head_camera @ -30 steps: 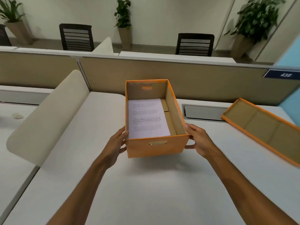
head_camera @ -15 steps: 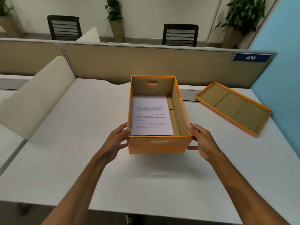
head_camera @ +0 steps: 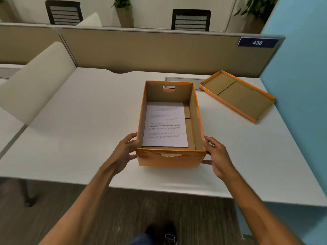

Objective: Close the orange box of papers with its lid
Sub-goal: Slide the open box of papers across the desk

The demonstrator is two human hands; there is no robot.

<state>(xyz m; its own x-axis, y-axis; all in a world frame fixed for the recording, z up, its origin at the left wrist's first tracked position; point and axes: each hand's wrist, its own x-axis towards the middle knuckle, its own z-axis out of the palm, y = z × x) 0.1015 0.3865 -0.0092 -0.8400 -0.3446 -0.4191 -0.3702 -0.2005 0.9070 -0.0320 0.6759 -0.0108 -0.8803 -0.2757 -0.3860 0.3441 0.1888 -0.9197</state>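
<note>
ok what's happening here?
A person holds an open orange box on a white desk, left hand and right hand gripping its near corners. A printed sheet lies flat inside. The lid sits inside-up on the desk, beyond and to the right of the box, not touching it. The box isn't closed yet.
</note>
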